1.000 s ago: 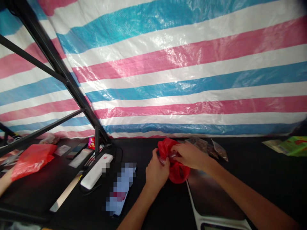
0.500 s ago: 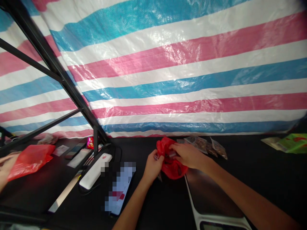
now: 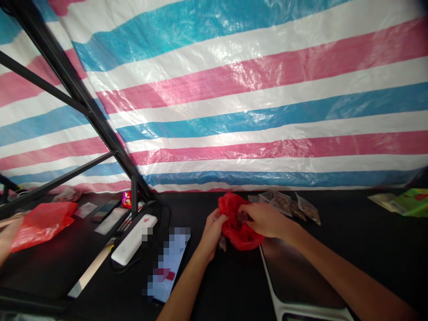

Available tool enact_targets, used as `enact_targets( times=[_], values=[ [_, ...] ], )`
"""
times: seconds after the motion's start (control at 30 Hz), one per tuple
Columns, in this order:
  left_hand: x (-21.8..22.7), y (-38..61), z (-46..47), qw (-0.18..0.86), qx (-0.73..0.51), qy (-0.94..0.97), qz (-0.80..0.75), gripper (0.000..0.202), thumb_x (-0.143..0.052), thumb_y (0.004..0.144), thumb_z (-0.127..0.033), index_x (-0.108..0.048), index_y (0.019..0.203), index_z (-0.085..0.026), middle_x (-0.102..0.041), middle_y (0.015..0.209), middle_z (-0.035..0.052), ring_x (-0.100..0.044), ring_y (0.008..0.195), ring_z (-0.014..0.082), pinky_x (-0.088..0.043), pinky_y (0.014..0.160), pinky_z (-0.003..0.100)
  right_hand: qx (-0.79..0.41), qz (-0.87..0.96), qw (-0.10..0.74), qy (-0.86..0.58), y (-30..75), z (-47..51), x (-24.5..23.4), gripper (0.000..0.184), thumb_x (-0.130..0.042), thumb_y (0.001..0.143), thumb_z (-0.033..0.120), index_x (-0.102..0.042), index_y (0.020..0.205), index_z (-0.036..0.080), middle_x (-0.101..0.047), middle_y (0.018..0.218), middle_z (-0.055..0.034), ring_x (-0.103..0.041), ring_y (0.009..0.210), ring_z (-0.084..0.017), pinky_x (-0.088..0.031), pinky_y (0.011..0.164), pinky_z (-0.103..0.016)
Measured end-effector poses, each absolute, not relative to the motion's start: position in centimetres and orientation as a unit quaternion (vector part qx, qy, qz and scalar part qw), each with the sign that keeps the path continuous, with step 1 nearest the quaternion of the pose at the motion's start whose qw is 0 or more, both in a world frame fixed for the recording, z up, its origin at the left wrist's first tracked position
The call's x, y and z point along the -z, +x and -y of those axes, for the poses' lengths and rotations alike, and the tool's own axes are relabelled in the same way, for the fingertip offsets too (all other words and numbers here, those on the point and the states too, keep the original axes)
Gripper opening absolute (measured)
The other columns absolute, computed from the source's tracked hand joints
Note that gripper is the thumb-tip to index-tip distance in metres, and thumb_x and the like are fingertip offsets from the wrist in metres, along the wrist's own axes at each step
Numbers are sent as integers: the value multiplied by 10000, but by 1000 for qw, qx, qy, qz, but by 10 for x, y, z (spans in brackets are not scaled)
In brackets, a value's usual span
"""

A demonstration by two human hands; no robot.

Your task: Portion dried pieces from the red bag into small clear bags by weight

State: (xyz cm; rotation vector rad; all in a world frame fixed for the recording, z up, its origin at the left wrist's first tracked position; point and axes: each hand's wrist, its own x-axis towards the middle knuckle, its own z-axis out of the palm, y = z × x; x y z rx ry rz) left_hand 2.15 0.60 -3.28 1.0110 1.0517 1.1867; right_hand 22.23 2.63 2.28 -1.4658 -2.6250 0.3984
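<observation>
A crumpled red plastic bag [image 3: 239,238] is between my two hands, its mouth spread and facing me. My left hand [image 3: 212,232] is closed on the bag's left edge; a small clear packet [image 3: 222,243] shows just below that palm. From the right, my right hand [image 3: 262,218] grips the bag's rim with its fingers curled inward. The bag's inside looks dark and I cannot make out what is in it. Behind my right hand lie several clear packets of brown dried pieces [image 3: 282,203]. The kitchen scale [image 3: 301,276] sits under my right forearm.
A phone [image 3: 170,265] and a white power strip [image 3: 133,240] lie left of my arm. Beyond the black metal frame [image 3: 110,142], another person's hand [image 3: 10,227] holds a red bag [image 3: 43,225]. A green package [image 3: 411,203] lies far right. Striped sheeting [image 3: 250,111] hangs behind.
The red bag's mouth has opened slightly wider between my hands. My right hand has shifted a little right, and the small packet under my left hand shows more.
</observation>
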Motion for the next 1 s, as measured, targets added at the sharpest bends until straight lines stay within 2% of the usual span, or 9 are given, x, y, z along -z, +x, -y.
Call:
enact_targets(
  times=[0.1, 0.2, 0.27, 0.33, 0.5, 0.7, 0.8, 0.9, 1.0],
  values=[
    [36, 21, -7, 457, -513, 511, -516, 150, -658, 812, -306, -585, 892, -203, -635, 789, -1, -612, 713, 156, -483, 717, 264, -167, 858, 74, -480, 230, -30, -25, 211, -622, 910, 217, -719, 1096, 242, -821, 1008, -69, -767, 946, -269, -487, 762, -311],
    [37, 18, -3, 291, -498, 573, -582, 294, -662, 876, -340, -567, 1122, -210, -687, 964, 39, -670, 862, 200, -498, 805, 299, -217, 846, 111, -473, 238, -32, -37, 167, -596, 971, 310, -707, 1071, 235, -813, 972, -54, -749, 879, -245, -494, 725, -301],
    [36, 17, 0, 226, -470, 598, -608, 399, -646, 913, -355, -524, 1268, -218, -700, 1055, 62, -687, 924, 224, -499, 822, 315, -245, 842, 151, -456, 240, -30, -47, 212, -559, 1007, 365, -700, 1091, 231, -804, 979, -48, -735, 861, -234, -509, 731, -304],
    [33, 17, 4, 191, -442, 624, -615, 448, -635, 938, -374, -506, 1340, -225, -711, 1062, 65, -693, 930, 239, -494, 824, 324, -247, 843, 191, -437, 237, -25, -56, 238, -535, 1021, 348, -693, 1151, 226, -793, 1028, -55, -724, 904, -232, -525, 789, -314],
    [26, 21, 10, 199, -423, 662, -585, 488, -626, 970, -401, -493, 1408, -234, -739, 975, 36, -700, 861, 229, -498, 836, 329, -184, 869, 237, -393, 216, -11, -61, 182, -591, 996, 255, -693, 1147, 244, -762, 1146, -53, -690, 1056, -237, -507, 935, -339],
    [26, 22, 12, 211, -431, 672, -564, 535, -657, 942, -356, -501, 1443, -250, -733, 1314, 99, -723, 1128, 270, -520, 1003, 369, -91, 907, 265, -315, 200, -8, -45, 375, -524, 985, 92, -680, 1285, 252, -708, 1371, -79, -618, 1287, -247, -438, 1139, -414],
    [27, 22, 13, 211, -434, 665, -570, 571, -638, 961, -391, -464, 1480, -230, -705, 1383, 128, -707, 1199, 294, -513, 1049, 395, -54, 914, 278, -289, 197, -8, -41, 461, -480, 980, 46, -669, 1347, 253, -695, 1416, -72, -607, 1319, -239, -423, 1171, -428],
    [25, 23, 14, 220, -442, 659, -567, 580, -641, 961, -393, -454, 1484, -227, -709, 1359, 130, -712, 1175, 289, -527, 1020, 384, -42, 911, 286, -295, 198, -8, -43, 493, -499, 976, 58, -651, 1394, 270, -692, 1426, -70, -610, 1322, -242, -436, 1170, -440],
    [24, 24, 13, 229, -459, 645, -566, 565, -636, 964, -397, -457, 1472, -230, -742, 1192, 99, -738, 1024, 246, -546, 913, 338, -51, 888, 300, -345, 206, -12, -48, 431, -530, 996, 137, -649, 1388, 271, -676, 1440, -87, -594, 1345, -269, -430, 1178, -465]
  ],
)
